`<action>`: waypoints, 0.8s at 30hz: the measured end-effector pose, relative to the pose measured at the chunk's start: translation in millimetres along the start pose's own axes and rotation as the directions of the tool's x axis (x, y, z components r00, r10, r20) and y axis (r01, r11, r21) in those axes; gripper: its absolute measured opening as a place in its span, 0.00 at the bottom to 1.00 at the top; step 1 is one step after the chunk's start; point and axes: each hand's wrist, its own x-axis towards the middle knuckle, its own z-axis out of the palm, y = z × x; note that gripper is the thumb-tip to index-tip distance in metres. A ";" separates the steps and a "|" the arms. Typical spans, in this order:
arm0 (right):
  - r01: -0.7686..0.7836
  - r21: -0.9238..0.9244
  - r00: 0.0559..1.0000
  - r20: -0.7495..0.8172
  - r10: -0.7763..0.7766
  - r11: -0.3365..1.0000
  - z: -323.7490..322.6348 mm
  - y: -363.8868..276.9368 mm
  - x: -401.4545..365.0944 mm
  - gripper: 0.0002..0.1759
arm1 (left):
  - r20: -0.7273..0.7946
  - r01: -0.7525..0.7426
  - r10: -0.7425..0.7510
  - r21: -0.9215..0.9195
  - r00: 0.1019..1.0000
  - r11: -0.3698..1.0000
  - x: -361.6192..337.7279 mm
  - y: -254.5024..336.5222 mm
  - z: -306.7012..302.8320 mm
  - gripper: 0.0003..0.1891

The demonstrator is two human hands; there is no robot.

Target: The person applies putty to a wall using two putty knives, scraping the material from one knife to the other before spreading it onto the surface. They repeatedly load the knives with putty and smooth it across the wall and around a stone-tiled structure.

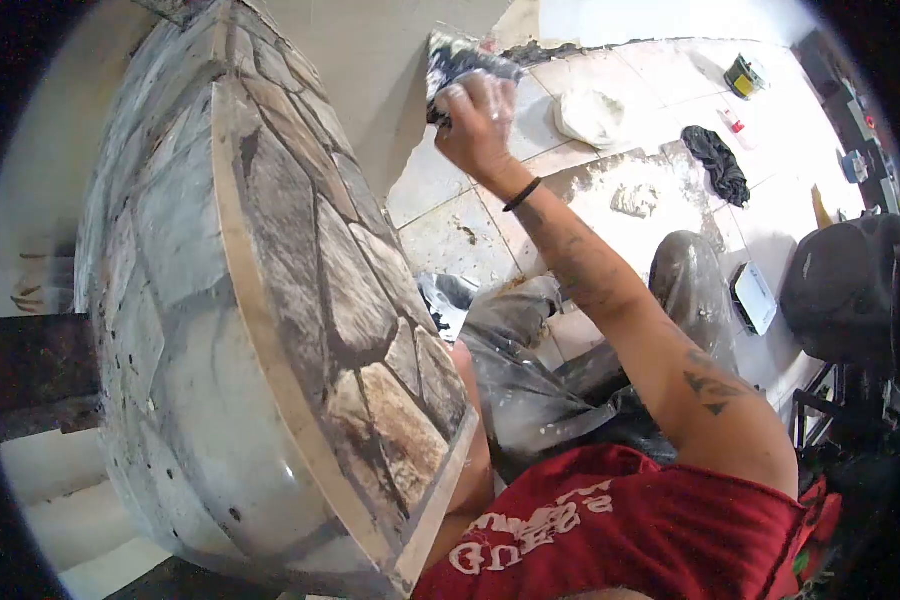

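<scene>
My right hand [475, 120] is raised with its fingers closed around a flat trowel [467, 58]. The trowel is dark and smeared with white, and it is up against the plastered wall [370, 80]. White residue coats my knuckles. Along my left side stands a large stone-patterned panel [360, 290] with a pale edge strip. Part of my left arm [475, 440] shows beside the panel's lower edge. My left hand is hidden behind it.
On the tiled floor lie a white bag [589, 118], a dark cloth [716, 165] and a board with white paste [635, 198]. Farther off is a green and yellow tub [744, 77]. A black chair [842, 285] and a pale flat box [756, 298] are at right.
</scene>
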 end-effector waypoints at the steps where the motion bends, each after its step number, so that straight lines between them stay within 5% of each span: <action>1: -0.010 0.047 0.999 0.039 0.008 0.999 1.4 -5.6 -6.0 0.13 | -0.007 0.008 -0.008 -0.009 1.000 1.000 0.3 0.3 1.2 0.19; 6: -0.025 0.115 0.979 0.202 0.001 0.993 21.7 -32.3 -61.6 0.09 | -0.038 0.069 -0.073 -0.096 0.997 0.993 -0.1 10.1 8.0 0.18; 11: -0.010 0.211 0.931 0.358 -0.067 0.977 37.4 -62.9 -118.5 0.10 | -0.092 0.161 -0.214 -0.396 0.973 0.904 1.7 15.6 13.1 0.19; 14: 0.020 0.305 0.879 0.449 -0.162 0.952 36.6 -73.4 -154.8 0.11 | -0.025 0.116 -0.136 -0.390 0.990 0.914 -1.3 16.8 8.5 0.20; 18: 0.042 0.345 0.835 0.504 -0.223 0.938 9.3 -68.7 -162.0 0.10 | 0.026 0.216 -0.220 -0.328 0.975 0.920 0.3 -11.0 -5.6 0.18; 21: 0.035 0.278 0.952 0.283 -0.117 0.960 -14.5 -41.5 -112.1 0.08 | 0.011 0.174 -0.174 -0.074 0.985 0.982 1.4 11.1 1.2 0.17; 24: 0.037 0.205 0.999 -0.035 -0.030 0.978 -25.1 4.3 -52.5 0.14 | -0.037 0.164 -0.172 -0.147 0.984 0.975 8.1 -27.6 -3.0 0.17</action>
